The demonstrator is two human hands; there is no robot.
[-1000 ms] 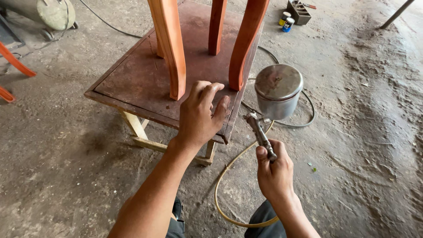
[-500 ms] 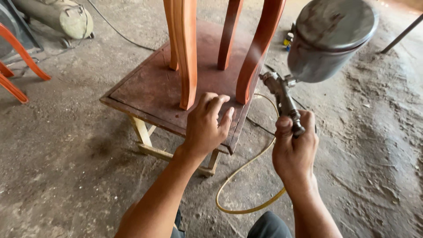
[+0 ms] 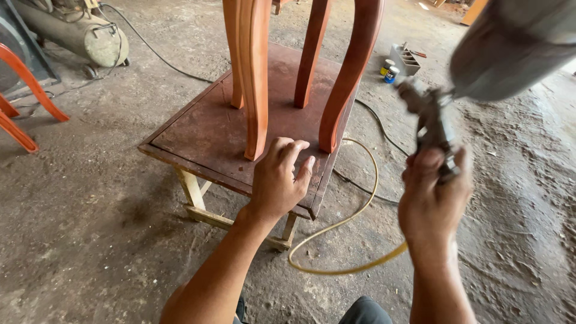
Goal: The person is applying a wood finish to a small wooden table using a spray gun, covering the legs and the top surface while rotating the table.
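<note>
My left hand (image 3: 279, 180) lies palm down with fingers spread on the near edge of a low brown wooden platform (image 3: 204, 135). Curved orange-brown furniture legs (image 3: 255, 78) stand on that platform just beyond my fingers. My right hand (image 3: 433, 201) is raised at the right and grips the handle of a metal spray gun (image 3: 429, 120). The gun's grey metal cup (image 3: 516, 42) is blurred and close to the camera at the top right. A yellow hose (image 3: 342, 237) loops on the floor under the gun.
A grey compressor tank (image 3: 78, 36) on wheels sits at the top left, with a black cable (image 3: 162, 60) running across the dirt floor. Orange curved pieces (image 3: 27, 90) lean at the left edge. Small cans (image 3: 390, 71) and a grey tray (image 3: 405, 59) stand behind the platform.
My right hand has lifted the spray gun from the floor, up and to the right, with its cup nearer the camera. My left hand has stayed on the platform edge.
</note>
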